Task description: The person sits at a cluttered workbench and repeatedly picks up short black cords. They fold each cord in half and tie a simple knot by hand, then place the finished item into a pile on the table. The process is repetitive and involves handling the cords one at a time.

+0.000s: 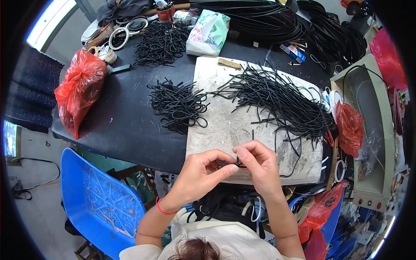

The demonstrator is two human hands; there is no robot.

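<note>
Black cord [223, 164] is showing between the two hands, which are working close together over the near edge of a pale, scuffed board [225, 125]. The left hand [200, 171] is pinching it between thumb and bent fingers, while the right hand [262, 167] is closing thumb and fingertips on it just beside, a short end sticking up near them; such a narrow grip is probably suiting something so thin and limp. Fingers are covering most of the piece, so whether it is forming a loop or a knot I cannot tell. Beyond the right hand, a fanned bundle of loose cords [286, 99] is lying across the board, its strands running roughly one way, perhaps so that single ones are coming free easily. To the left, a looped pile [177, 104] is straddling the board's edge and the dark tabletop [125, 117], apart from most of the bundle, which is likely keeping the two lots from mixing. Farther back, a tan block [229, 64] is resting near the board's far edge, with a flowered tissue pack [209, 32] just behind. Below the table's left side, a blue tub [99, 195] is standing well apart from the hands.
</note>
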